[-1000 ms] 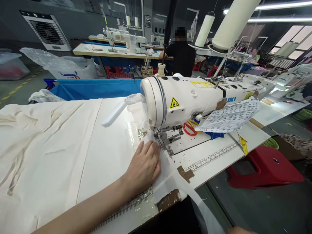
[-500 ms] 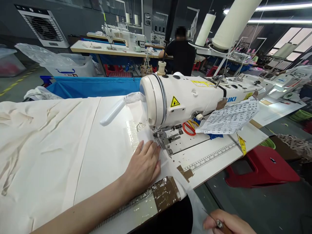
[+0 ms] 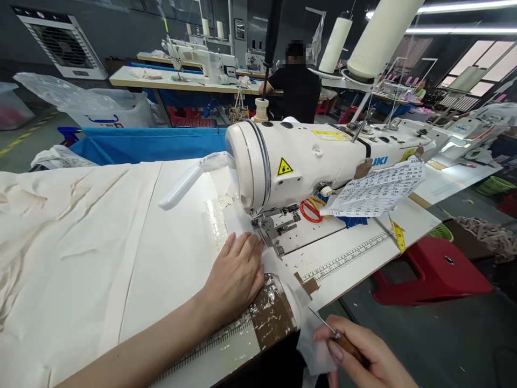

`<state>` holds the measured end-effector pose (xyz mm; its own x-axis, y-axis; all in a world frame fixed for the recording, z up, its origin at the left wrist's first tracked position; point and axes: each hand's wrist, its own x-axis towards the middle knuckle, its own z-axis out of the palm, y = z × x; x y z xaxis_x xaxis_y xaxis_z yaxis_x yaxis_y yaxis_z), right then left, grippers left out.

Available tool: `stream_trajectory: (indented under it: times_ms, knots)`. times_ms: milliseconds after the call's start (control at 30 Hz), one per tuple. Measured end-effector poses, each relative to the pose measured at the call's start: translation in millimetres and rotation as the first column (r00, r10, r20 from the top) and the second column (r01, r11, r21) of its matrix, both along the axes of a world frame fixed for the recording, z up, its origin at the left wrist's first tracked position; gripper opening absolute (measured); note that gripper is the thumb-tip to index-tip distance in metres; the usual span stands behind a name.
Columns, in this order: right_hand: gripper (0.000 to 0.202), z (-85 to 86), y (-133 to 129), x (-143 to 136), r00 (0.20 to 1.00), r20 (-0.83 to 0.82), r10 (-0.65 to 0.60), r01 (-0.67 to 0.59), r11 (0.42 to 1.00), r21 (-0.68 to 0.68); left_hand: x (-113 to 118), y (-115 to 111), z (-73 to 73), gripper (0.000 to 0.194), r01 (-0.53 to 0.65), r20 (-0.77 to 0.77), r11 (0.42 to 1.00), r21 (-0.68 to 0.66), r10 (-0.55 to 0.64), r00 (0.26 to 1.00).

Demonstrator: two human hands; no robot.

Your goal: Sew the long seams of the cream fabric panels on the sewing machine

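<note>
Currently the white fabric strip (image 3: 317,353) runs from beside the machine's needle area, mid-frame, under the left hand (image 3: 236,272) and over the table edge to hang at lower centre-right. That hand lies palm down with its fingers extended close together, while the right hand (image 3: 359,345), at lower right, is closed around the wooden handle of an awl-like tool (image 3: 349,347); whether it also pinches the strip, I cannot tell. Good handling here likely means light, even pressure, the cloth flat, fingertips clear of the sewing machine (image 3: 291,156), and the metal point aimed away from the left hand.

Brown tape (image 3: 274,310) covers the table's corner under the strip and might catch it. Right of centre, red-handled scissors (image 3: 310,210) and a handwritten sheet (image 3: 375,188) crowd the machine's bed. A red stool (image 3: 436,272) stands at right; pale cloth (image 3: 81,253) spreads across the left.
</note>
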<state>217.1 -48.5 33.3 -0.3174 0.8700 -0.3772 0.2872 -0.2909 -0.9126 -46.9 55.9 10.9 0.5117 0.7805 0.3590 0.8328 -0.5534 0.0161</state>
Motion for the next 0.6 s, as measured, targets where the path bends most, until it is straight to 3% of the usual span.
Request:
stream_trajectory:
  times_ms: [167, 367, 467, 600]
  knots:
    - [0.038, 8.0, 10.5, -12.4, 0.998, 0.046, 0.040, -0.045, 0.993, 0.106, 0.4, 1.1, -0.5, 0.041, 0.008, 0.017, 0.999, 0.031, -0.008, 1.000]
    - [0.038, -1.7, 14.6, -20.5, 1.000, 0.008, -0.003, 0.002, 0.991, 0.134, 0.7, 5.2, 4.6, 0.038, -0.019, -0.017, 0.999, 0.028, 0.019, 1.000]
    - [0.039, -8.5, 11.8, -32.7, 0.985, -0.153, -0.081, 0.086, 0.996, 0.023, 0.9, 8.2, 7.3, 0.039, -0.043, -0.104, 0.999, 0.024, 0.045, 0.994]
    - [0.047, -17.0, 0.7, -55.6, 0.862, -0.414, -0.293, 0.164, 0.934, -0.319, -0.4, 10.9, 8.4, 0.040, -0.057, -0.123, 0.998, 0.028, 0.060, 0.991]
